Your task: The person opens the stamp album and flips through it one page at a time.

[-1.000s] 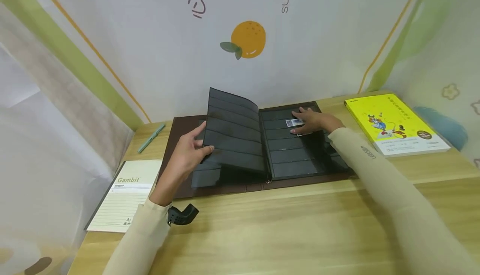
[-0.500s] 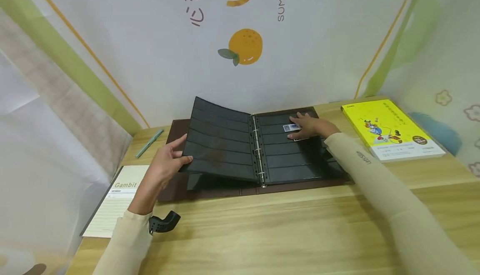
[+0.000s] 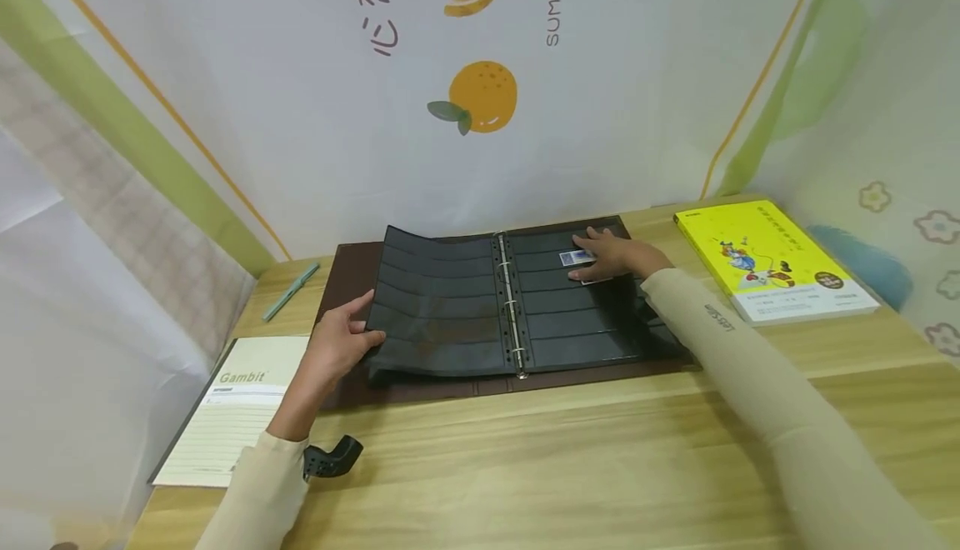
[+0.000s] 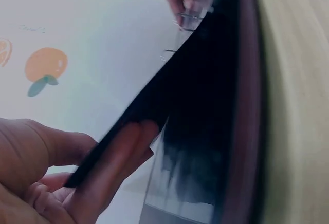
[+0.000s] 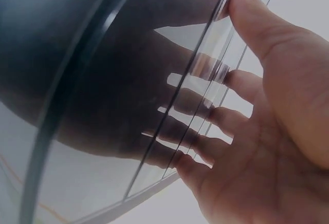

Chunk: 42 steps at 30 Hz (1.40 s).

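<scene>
A brown ring-bound stamp album (image 3: 352,271) lies spread on the table in the head view, its black pages lined with clear strip pockets. My left hand (image 3: 341,346) pinches the outer edge of the left black page (image 3: 438,304), thumb on top and fingers beneath; the left wrist view shows the page (image 4: 154,93) tilted up from the cover. My right hand (image 3: 611,254) rests with fingers spread on the right page (image 3: 573,321). A small blue-and-white stamp (image 3: 573,258) shows by its fingers, and another pale piece is mostly hidden under the hand.
A lined Gambit notebook (image 3: 240,404) lies left of the album, with a light green pen (image 3: 291,292) behind it. The thick yellow book (image 3: 765,254) lies to the right. A printed white curtain (image 3: 600,117) hangs behind the wooden table (image 3: 525,458).
My left hand has carried the black page leftward and down, from standing up to nearly flat, uncovering the metal rings. My right hand stays on the right page.
</scene>
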Tool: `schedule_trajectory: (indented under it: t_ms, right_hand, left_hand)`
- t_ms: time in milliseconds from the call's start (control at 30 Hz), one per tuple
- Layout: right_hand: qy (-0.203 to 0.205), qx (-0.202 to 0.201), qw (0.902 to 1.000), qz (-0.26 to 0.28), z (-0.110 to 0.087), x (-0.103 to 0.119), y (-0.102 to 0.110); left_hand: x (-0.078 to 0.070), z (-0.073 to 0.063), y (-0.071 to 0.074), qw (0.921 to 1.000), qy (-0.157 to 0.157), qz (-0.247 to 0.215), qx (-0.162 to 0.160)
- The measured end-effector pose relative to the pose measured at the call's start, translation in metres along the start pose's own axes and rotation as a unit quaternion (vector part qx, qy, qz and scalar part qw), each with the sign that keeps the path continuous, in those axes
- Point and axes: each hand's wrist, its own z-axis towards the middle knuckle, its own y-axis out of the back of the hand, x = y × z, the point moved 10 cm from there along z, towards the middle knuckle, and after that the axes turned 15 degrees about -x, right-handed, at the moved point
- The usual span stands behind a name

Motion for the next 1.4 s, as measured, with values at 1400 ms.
schedule_trajectory:
  t_ms: [1400]
  right_hand:
    - [-0.03,-0.1,0.9932,-0.051,-0.023,-0.053,0.045]
  left_hand:
    - [-0.061,-0.014,-0.132,0.9476,-0.135,0.249,0.148]
